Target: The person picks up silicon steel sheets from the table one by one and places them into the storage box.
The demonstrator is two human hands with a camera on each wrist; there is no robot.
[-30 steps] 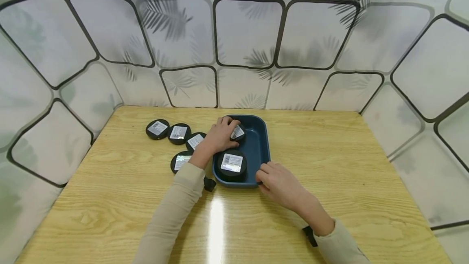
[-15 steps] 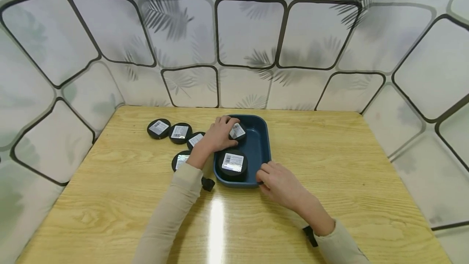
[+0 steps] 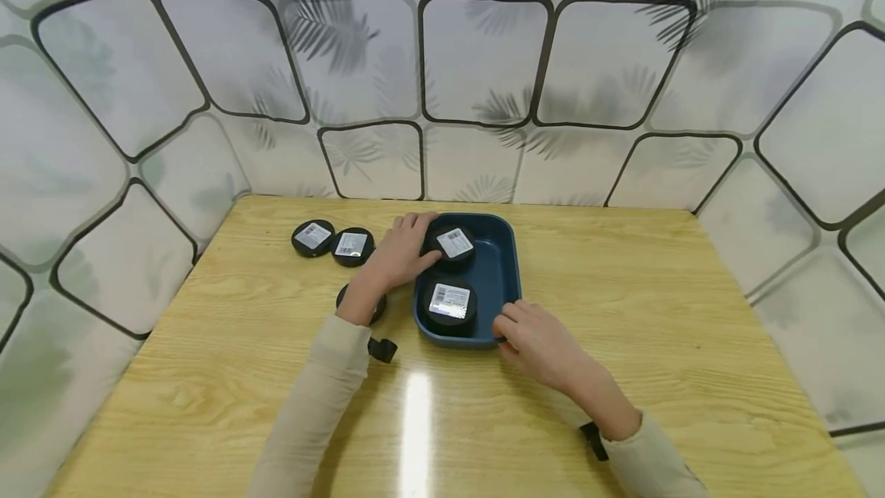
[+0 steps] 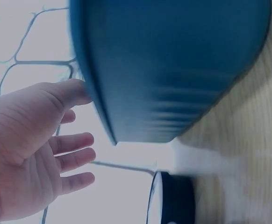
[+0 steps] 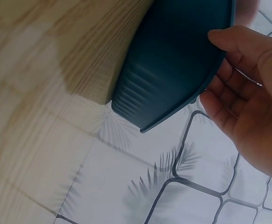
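My left hand, fingers extended, is over the left rim of a blue rectangular tray. In the left wrist view its thumb is right at the rim and the palm holds nothing. Inside the tray, along its left side, lie two flat black round containers with white barcode labels, a far one beside my left fingers and a near one. My right hand pinches the tray's rim at the near right corner, thumb outside.
Left of the tray, more black round containers lie on the wooden table: two at the back and one partly hidden by my left wrist. A patterned cloth wall stands behind the table.
My left hand has let go of the far container in the tray and shifted left to the rim. The right hand keeps its hold on the corner. The head view has turned slightly left.
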